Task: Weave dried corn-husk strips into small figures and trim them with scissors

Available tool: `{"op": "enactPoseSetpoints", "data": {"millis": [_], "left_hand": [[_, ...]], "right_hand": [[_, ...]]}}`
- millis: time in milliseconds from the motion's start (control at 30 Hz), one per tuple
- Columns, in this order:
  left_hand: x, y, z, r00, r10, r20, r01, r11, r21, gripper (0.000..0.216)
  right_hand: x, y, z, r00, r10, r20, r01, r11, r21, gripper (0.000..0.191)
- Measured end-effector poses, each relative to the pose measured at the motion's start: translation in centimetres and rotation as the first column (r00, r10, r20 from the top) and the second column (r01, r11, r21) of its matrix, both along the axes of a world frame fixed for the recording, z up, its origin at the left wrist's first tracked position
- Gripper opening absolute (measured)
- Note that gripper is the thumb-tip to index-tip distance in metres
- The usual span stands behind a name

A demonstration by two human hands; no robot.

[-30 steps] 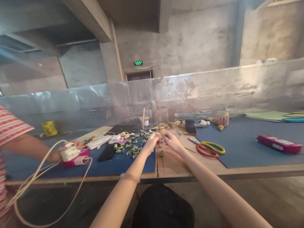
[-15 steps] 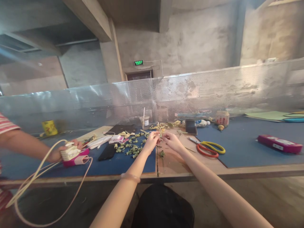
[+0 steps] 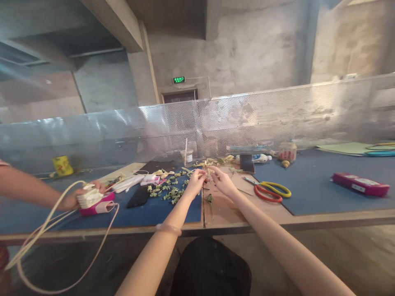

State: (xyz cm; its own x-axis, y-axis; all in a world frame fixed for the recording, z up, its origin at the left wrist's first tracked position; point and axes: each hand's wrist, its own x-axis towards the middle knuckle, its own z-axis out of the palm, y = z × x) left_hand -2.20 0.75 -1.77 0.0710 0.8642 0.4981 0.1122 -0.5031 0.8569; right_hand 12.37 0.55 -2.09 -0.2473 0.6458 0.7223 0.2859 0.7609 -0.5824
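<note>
Straw strip (image 3: pixel 207 172), two hands (image 3: pixel 210 181), scissors (image 3: pixel 269 191)

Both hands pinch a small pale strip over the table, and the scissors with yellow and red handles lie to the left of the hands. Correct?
Not quite. In the head view the scissors lie to the right of the hands, beyond the right hand. The rest holds: left hand and right hand meet on a small pale strip over the table.

A green sign (image 3: pixel 179 79) above the doorway reads "EXIT"; no other lettering is legible.
</note>
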Motion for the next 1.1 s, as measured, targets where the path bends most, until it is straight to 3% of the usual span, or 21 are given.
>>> {"op": "enactPoseSetpoints", "data": {"millis": [100,233,533,933,1100], "left_hand": [[-0.1,0.3,-0.2,0.999,0.017,-0.039,-0.015,0.999,0.041,0.012],[-0.2,0.6,-0.4,0.997,0.045,-0.068,-0.041,0.997,0.059,0.008],[-0.1,0.4,0.0,0.993,0.075,-0.086,-0.07,0.995,0.066,0.009],[-0.4,-0.3,0.2,0.99,0.045,-0.135,-0.043,0.999,0.018,0.028],[-0.4,-0.2,0.1,0.989,-0.002,-0.145,0.006,1.0,0.027,0.017]], "right_hand": [[0.0,0.2,-0.1,0.993,-0.022,0.119,0.013,0.997,0.076,0.038],[0.0,0.3,-0.1,0.975,-0.088,0.205,0.08,0.996,0.048,0.034],[-0.1,1.1,-0.6,0.975,-0.139,0.174,0.147,0.989,-0.029,0.014],[0.2,1.2,-0.6,0.95,-0.253,0.183,0.252,0.967,0.032,0.012],[0.3,0.9,-0.4,0.957,-0.249,0.148,0.25,0.968,0.011,0.015]]}}
